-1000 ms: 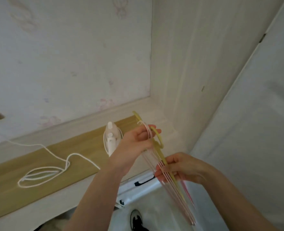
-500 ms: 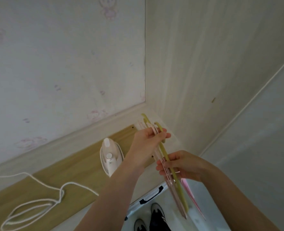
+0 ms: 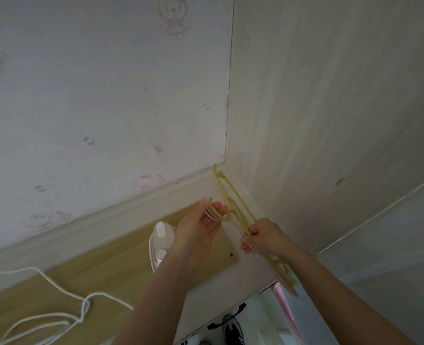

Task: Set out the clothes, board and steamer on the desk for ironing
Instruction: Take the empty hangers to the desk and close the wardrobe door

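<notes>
Resting on the bench point(image 3: 106, 265), the white steamer point(image 3: 160, 241) is half hidden behind the left hand point(image 3: 201, 227); right of it, yellow and pink hangers point(image 3: 282, 270) are gripped, left fingers curled round the hooks, right hand point(image 3: 263, 239) clenched on the bars; a cord point(image 3: 85, 306) is coiled left of the steamer.

Domestic room: cartoon-cat wallpaper point(image 3: 94, 108), wooden desk point(image 3: 101, 270) bearing a steamer point(image 3: 159, 241), shoes point(image 3: 232, 329) beneath.

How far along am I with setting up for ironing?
Done: the steam iron sits on the wooden board on the desk, white cord beside it. In hand: left hand and right hand hold a bunch of yellow and pink hangers. Left: no clothes visible on the desk yet.
</notes>
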`<state>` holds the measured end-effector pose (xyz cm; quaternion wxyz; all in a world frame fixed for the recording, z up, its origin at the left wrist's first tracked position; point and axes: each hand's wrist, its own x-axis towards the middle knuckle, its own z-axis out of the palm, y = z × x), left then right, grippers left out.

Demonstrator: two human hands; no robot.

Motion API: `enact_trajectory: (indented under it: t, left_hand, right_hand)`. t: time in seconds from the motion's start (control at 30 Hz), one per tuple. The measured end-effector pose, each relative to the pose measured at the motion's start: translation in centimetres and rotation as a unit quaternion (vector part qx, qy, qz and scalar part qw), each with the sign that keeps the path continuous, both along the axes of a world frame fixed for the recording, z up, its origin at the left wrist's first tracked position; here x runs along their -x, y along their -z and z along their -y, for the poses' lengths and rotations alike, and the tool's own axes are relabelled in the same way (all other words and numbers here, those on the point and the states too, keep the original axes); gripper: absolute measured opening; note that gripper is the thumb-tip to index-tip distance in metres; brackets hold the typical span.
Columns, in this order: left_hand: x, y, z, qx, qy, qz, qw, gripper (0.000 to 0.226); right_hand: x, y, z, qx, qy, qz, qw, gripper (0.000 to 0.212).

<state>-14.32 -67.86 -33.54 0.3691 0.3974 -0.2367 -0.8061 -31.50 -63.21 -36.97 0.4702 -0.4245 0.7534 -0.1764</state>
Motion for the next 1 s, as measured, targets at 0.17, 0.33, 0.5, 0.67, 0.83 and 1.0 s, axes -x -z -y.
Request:
enact_trajectory:
  t: [0.17,0.33,0.5,0.67,0.83,1.0]
  left_hand:
    - [-0.2,3.1,1.8,-0.084,-0.041,-0.023,0.995,0.025]
    - [-0.2,5.3,3.4,-0.140,-0.059,-0.010,0.988,0.022]
    - [-0.2,7.6,5.0,-0.193,-0.073,0.013,0.978,0.018]
    - [-0.1,10.2,6.1,-0.229,-0.070,0.057,0.969,0.016]
    - [0.9,11.3,6.3,-0.186,-0.047,0.144,0.971,0.012]
    - [1.3,12.7,6.7,-0.175,-0.057,0.254,0.950,0.008]
  right_hand:
    - [-0.3,3.7,2.6,-0.017,-0.047,-0.138,0.989,0.011]
    - [-1.0,5.7,3.7,-0.026,-0.062,-0.236,0.969,0.019]
    - [-0.2,7.9,4.5,-0.016,-0.063,-0.240,0.969,0.013]
    - [0.6,9.8,4.7,-0.013,-0.067,-0.237,0.969,0.015]
    - [0.9,11.1,4.7,0.016,-0.070,-0.276,0.958,0.019]
    - [1.3,11.4,4.3,0.037,-0.101,-0.282,0.953,0.018]
